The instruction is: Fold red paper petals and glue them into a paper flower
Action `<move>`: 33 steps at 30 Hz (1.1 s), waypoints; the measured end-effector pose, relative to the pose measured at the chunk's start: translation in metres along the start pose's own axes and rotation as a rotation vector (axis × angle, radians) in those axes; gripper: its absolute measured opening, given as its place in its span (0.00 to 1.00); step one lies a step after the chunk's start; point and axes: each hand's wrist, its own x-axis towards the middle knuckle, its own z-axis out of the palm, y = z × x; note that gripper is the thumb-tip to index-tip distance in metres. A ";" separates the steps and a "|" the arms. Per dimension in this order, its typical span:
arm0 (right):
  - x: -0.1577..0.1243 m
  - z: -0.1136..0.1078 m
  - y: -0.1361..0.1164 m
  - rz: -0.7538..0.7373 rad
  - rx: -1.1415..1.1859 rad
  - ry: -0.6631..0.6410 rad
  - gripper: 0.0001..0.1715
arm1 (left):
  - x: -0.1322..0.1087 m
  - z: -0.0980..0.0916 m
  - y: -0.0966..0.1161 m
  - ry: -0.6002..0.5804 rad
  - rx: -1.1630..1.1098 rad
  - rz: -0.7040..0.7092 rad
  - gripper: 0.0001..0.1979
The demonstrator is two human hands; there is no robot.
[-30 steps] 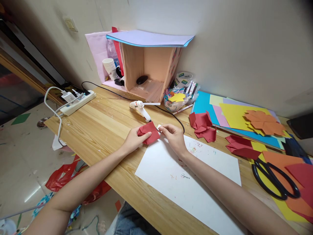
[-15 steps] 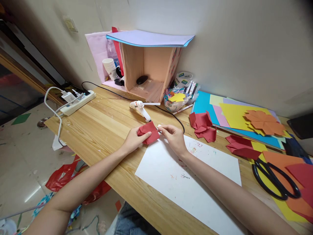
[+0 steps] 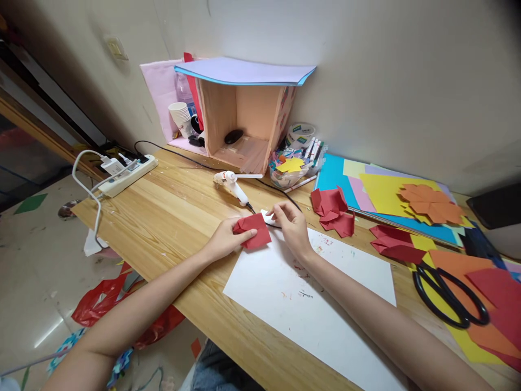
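Observation:
A folded red paper piece (image 3: 253, 230) lies at the far left corner of a white sheet (image 3: 309, 293) on the wooden desk. My left hand (image 3: 224, 239) presses it down with the fingers closed over its left edge. My right hand (image 3: 290, 224) is to its right, fingers pinched around a small white scrap (image 3: 268, 216) near the paper's upper corner. A white glue gun (image 3: 232, 183) lies just beyond the hands with its black cord running right.
More folded red pieces (image 3: 331, 209) lie to the right, by a stack of coloured paper (image 3: 391, 195) with an orange paper flower (image 3: 429, 200). Black scissors (image 3: 448, 296) lie at the right. A cardboard box (image 3: 240, 119), a bowl of scraps (image 3: 290, 168) and a power strip (image 3: 126, 171) stand behind.
The red paper has come down flat onto the desk and sheet. My right hand has moved slightly away from it. The view shifted a little.

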 end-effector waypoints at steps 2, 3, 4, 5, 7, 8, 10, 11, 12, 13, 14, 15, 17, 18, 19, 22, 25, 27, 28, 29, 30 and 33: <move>0.002 -0.011 -0.004 -0.027 -0.010 0.051 0.14 | 0.002 0.009 -0.002 -0.069 0.028 0.004 0.16; 0.001 -0.018 -0.005 -0.028 -0.011 0.066 0.14 | 0.004 0.014 -0.002 -0.100 0.046 0.012 0.16; 0.000 -0.026 -0.006 -0.023 -0.006 0.077 0.14 | 0.006 0.021 -0.002 -0.120 0.073 0.029 0.16; -0.002 -0.036 -0.006 -0.013 0.000 0.078 0.14 | 0.009 0.028 -0.002 -0.134 0.119 0.050 0.16; -0.009 -0.058 -0.004 0.018 0.012 0.088 0.13 | 0.016 0.042 0.000 -0.148 0.255 0.109 0.17; -0.014 -0.069 -0.002 0.043 0.015 0.093 0.13 | 0.019 0.050 0.003 -0.156 0.332 0.146 0.17; -0.023 -0.090 0.004 0.097 0.041 0.111 0.14 | 0.025 0.065 0.010 -0.146 0.486 0.248 0.19; -0.027 -0.100 0.007 0.123 0.065 0.117 0.14 | 0.027 0.073 0.014 -0.114 0.557 0.316 0.20; -0.031 -0.108 0.010 0.146 0.096 0.120 0.14 | 0.029 0.080 0.019 -0.063 0.622 0.392 0.21; -0.034 -0.115 0.013 0.167 0.133 0.115 0.15 | 0.030 0.087 0.025 -0.006 0.674 0.469 0.20; -0.036 -0.120 0.016 0.182 0.174 0.105 0.16 | 0.030 0.093 0.030 0.040 0.706 0.542 0.18; -0.037 -0.124 0.018 0.190 0.219 0.090 0.18 | 0.031 0.099 0.036 0.059 0.714 0.605 0.15; -0.037 -0.128 0.021 0.187 0.304 0.041 0.20 | 0.033 0.110 0.045 0.015 0.663 0.695 0.11; -0.037 -0.129 0.022 0.178 0.338 0.011 0.21 | 0.035 0.115 0.048 -0.023 0.617 0.724 0.11; -0.036 -0.129 0.023 0.172 0.365 -0.018 0.21 | 0.036 0.120 0.051 -0.057 0.567 0.744 0.11; -0.034 -0.129 0.024 0.174 0.415 -0.072 0.22 | 0.042 0.130 0.054 -0.109 0.434 0.761 0.10; -0.033 -0.129 0.026 0.175 0.432 -0.080 0.23 | 0.046 0.134 0.052 -0.120 0.351 0.756 0.09; -0.033 -0.130 0.027 0.177 0.425 -0.086 0.22 | 0.047 0.134 0.049 -0.113 0.327 0.756 0.08; -0.033 -0.130 0.027 0.181 0.416 -0.091 0.22 | 0.048 0.134 0.048 -0.110 0.322 0.757 0.08; -0.033 -0.130 0.027 0.188 0.402 -0.094 0.22 | 0.048 0.133 0.047 -0.110 0.320 0.758 0.08; -0.033 -0.130 0.026 0.197 0.386 -0.098 0.22 | 0.048 0.132 0.046 -0.113 0.322 0.760 0.07; -0.034 -0.130 0.024 0.218 0.330 -0.106 0.22 | 0.048 0.131 0.044 -0.103 0.339 0.779 0.07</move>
